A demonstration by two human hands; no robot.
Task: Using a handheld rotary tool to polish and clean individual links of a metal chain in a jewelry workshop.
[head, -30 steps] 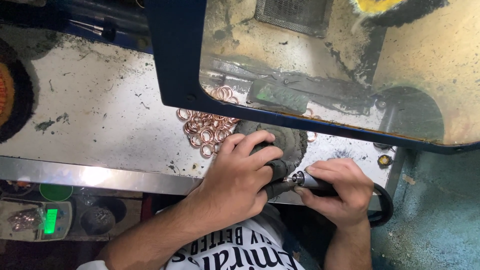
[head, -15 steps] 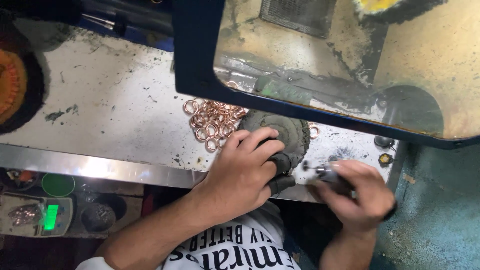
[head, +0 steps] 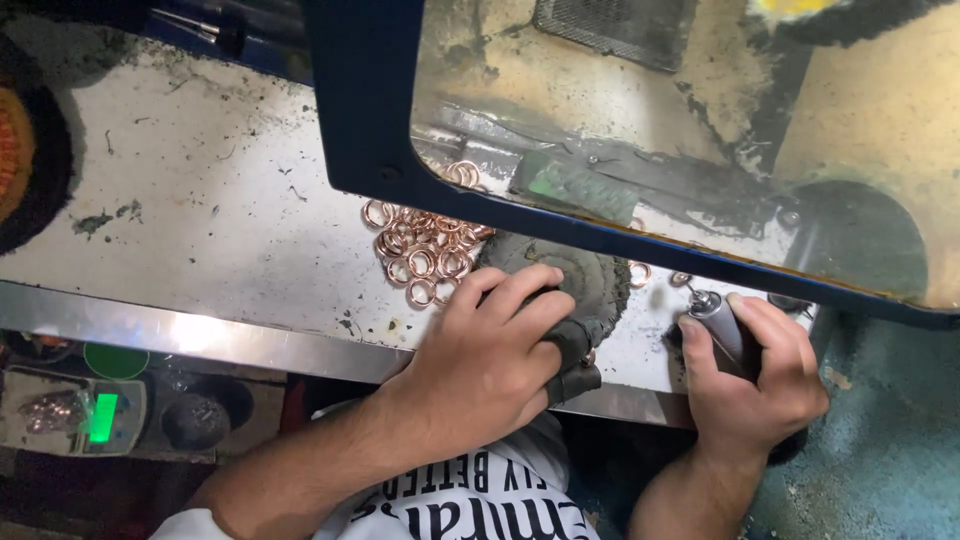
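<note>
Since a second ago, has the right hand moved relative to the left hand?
Yes. The right hand, gripping the silver rotary tool, has pulled away rightward from the left hand. Earlier the tool tip met the dark pad; now bare bench shows between them.

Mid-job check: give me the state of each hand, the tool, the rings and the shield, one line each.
left hand: closed over a dark round pad at the bench edge.
right hand: gripping the rotary handpiece.
rotary handpiece: held, tip pointing up-left, clear of the pad.
copper rings: loose pile on the bench.
blue-framed shield: grimy, overhanging the bench.
</note>
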